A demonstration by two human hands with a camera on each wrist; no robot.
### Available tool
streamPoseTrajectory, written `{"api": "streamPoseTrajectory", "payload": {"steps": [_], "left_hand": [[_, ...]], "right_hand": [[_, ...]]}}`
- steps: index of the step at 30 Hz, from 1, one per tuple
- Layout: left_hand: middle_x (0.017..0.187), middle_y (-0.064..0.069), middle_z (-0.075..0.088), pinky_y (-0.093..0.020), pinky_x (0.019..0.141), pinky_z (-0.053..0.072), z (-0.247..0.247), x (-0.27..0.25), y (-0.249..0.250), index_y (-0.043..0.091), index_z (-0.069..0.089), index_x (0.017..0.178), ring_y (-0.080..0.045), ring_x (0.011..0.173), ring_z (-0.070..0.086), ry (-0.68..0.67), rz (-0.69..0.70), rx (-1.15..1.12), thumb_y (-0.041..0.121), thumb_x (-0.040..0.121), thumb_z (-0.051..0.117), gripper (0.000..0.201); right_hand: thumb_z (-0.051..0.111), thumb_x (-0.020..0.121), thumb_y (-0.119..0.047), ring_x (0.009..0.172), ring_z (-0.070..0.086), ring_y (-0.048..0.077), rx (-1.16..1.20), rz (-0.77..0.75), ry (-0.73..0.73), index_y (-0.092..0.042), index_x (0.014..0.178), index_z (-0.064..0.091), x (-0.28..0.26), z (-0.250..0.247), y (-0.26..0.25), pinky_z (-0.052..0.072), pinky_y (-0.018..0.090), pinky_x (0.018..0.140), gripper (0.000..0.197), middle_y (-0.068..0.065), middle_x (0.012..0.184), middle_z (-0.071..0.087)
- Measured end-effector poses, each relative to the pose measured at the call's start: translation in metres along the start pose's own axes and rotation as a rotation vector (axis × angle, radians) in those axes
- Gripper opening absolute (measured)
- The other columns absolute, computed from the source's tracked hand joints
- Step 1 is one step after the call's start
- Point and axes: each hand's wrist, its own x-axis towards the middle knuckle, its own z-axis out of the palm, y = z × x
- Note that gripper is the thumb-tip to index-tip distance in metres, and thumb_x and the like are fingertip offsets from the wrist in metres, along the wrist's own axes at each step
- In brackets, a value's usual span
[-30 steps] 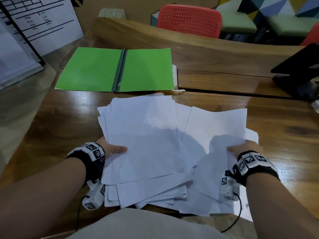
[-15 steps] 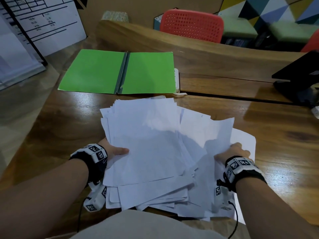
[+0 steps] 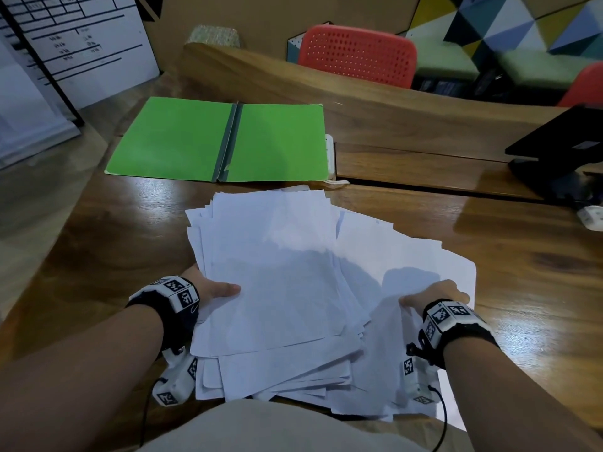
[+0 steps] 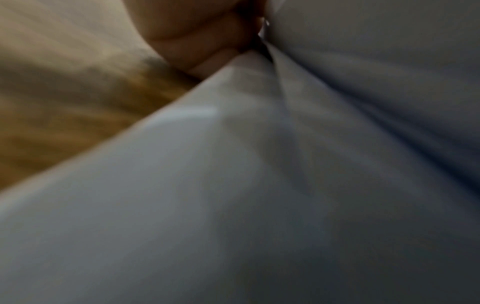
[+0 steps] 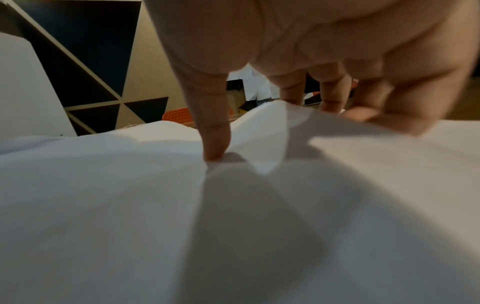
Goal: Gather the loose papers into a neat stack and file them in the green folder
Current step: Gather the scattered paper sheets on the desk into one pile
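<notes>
Left hand [image 3: 208, 288] grips left edge of loose pile of white paper sheets [image 3: 287, 282], thumb on top, fingers curled beneath. Right hand [image 3: 435, 293] arched over right-side sheets, spread fingertips [image 5: 215, 148] pressing down. Pile lies on brown wooden desk [image 3: 130, 230], near front edge.

Left hand [image 3: 212, 288] and right hand [image 3: 437, 293] bare, forearms bare too. Left strap [image 3: 148, 301]: black band round the wrist, with the left tag block [image 3: 177, 290] on top, white with black square fiducial tags. Same on the other wrist: right strap [image 3: 470, 332], right tag block [image 3: 447, 314]. Small white tagged camera unit under each wrist: left camera unit [image 3: 176, 380], right camera unit [image 3: 416, 380]. Thin black left cable [image 3: 146, 409] and right cable [image 3: 445, 419] trail off. Beige garment [image 3: 277, 429] at the bottom edge.
</notes>
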Motion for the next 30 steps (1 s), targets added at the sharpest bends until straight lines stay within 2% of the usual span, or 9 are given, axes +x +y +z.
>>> {"api": "streamPoseTrajectory", "payload": {"steps": [4, 6, 8, 12, 17, 20, 24, 27, 30], "left_hand": [[0.116, -0.008, 0.066, -0.049, 0.100, 0.044, 0.000, 0.002, 0.000, 0.013, 0.059, 0.119, -0.030, 0.107, 0.061, -0.014, -0.011, 0.004, 0.019, 0.048, 0.090, 0.078], [0.117, -0.009, 0.066, -0.050, 0.101, 0.044, 0.000, 0.002, -0.001, 0.013, 0.058, 0.120, -0.030, 0.108, 0.061, -0.004, -0.011, 0.002, 0.019, 0.047, 0.090, 0.079], [0.117, -0.008, 0.066, -0.050, 0.100, 0.044, 0.000, 0.005, -0.004, 0.015, 0.057, 0.121, -0.030, 0.107, 0.061, 0.002, 0.002, 0.001, 0.026, 0.040, 0.090, 0.088], [0.118, -0.009, 0.066, -0.047, 0.101, 0.044, 0.001, 0.006, -0.003, 0.014, 0.056, 0.122, -0.029, 0.109, 0.060, -0.010, -0.008, 0.005, 0.023, 0.045, 0.090, 0.086], [0.117, -0.011, 0.066, -0.048, 0.101, 0.044, 0.003, 0.002, 0.000, 0.011, 0.058, 0.119, -0.030, 0.108, 0.060, 0.019, 0.004, 0.013, 0.014, 0.054, 0.088, 0.071], [0.116, -0.012, 0.065, -0.048, 0.101, 0.043, 0.004, 0.002, 0.000, 0.008, 0.058, 0.119, -0.032, 0.110, 0.059, 0.034, 0.001, -0.014, 0.007, 0.058, 0.085, 0.067], [0.117, -0.012, 0.065, -0.050, 0.101, 0.043, 0.004, 0.002, -0.001, 0.011, 0.059, 0.117, -0.032, 0.109, 0.060, 0.020, -0.005, -0.015, 0.013, 0.052, 0.088, 0.070], [0.114, -0.010, 0.067, -0.051, 0.099, 0.045, 0.003, 0.004, -0.003, 0.013, 0.061, 0.114, -0.031, 0.107, 0.062, 0.008, -0.001, -0.048, 0.027, 0.034, 0.092, 0.087], [0.113, -0.008, 0.067, -0.048, 0.100, 0.044, 0.003, -0.001, 0.002, 0.012, 0.060, 0.116, -0.029, 0.106, 0.061, 0.019, -0.015, -0.024, 0.016, 0.050, 0.090, 0.073]], "right_hand": [[0.073, 0.072, -0.018, 0.065, 0.057, 0.026, 0.082, -0.061, -0.022, 0.003, 0.105, 0.053, -0.001, 0.001, 0.002, 0.043, 0.029, 0.058, 0.044, 0.013, 0.078, 0.059], [0.072, 0.073, -0.018, 0.067, 0.057, 0.028, 0.075, -0.090, -0.017, -0.002, 0.082, 0.055, -0.004, 0.000, 0.005, 0.046, 0.030, 0.062, 0.025, 0.012, 0.075, 0.059], [0.075, 0.067, -0.030, 0.079, 0.059, 0.032, 0.059, -0.101, -0.012, -0.006, 0.074, 0.053, -0.007, -0.001, 0.005, 0.050, 0.034, 0.072, 0.033, 0.013, 0.081, 0.061], [0.071, 0.046, -0.056, 0.106, 0.055, 0.037, -0.041, -0.053, 0.020, -0.009, 0.107, 0.056, 0.018, 0.012, 0.010, 0.050, 0.043, 0.089, 0.078, 0.014, 0.109, 0.059], [0.064, 0.075, -0.019, 0.094, 0.060, 0.035, -0.007, -0.089, -0.049, 0.000, 0.097, 0.058, -0.002, 0.000, 0.000, 0.052, 0.036, 0.082, 0.030, 0.014, 0.093, 0.061], [0.065, 0.080, -0.020, 0.109, 0.057, 0.036, 0.051, -0.031, -0.069, 0.001, 0.122, 0.052, 0.007, -0.014, 0.012, 0.047, 0.040, 0.097, 0.048, 0.018, 0.116, 0.058], [0.067, 0.081, -0.022, 0.093, 0.055, 0.033, 0.110, 0.036, 0.003, 0.001, 0.125, 0.052, 0.023, -0.030, 0.033, 0.044, 0.034, 0.081, 0.052, 0.020, 0.122, 0.059], [0.066, 0.081, -0.025, 0.090, 0.056, 0.031, 0.024, -0.021, 0.028, -0.002, 0.118, 0.055, 0.024, -0.027, 0.034, 0.044, 0.033, 0.076, 0.045, 0.016, 0.103, 0.058], [0.071, 0.073, -0.019, 0.087, 0.056, 0.030, 0.069, -0.017, 0.040, -0.004, 0.109, 0.047, 0.021, -0.020, 0.028, 0.047, 0.032, 0.075, 0.045, 0.012, 0.094, 0.054]]}}
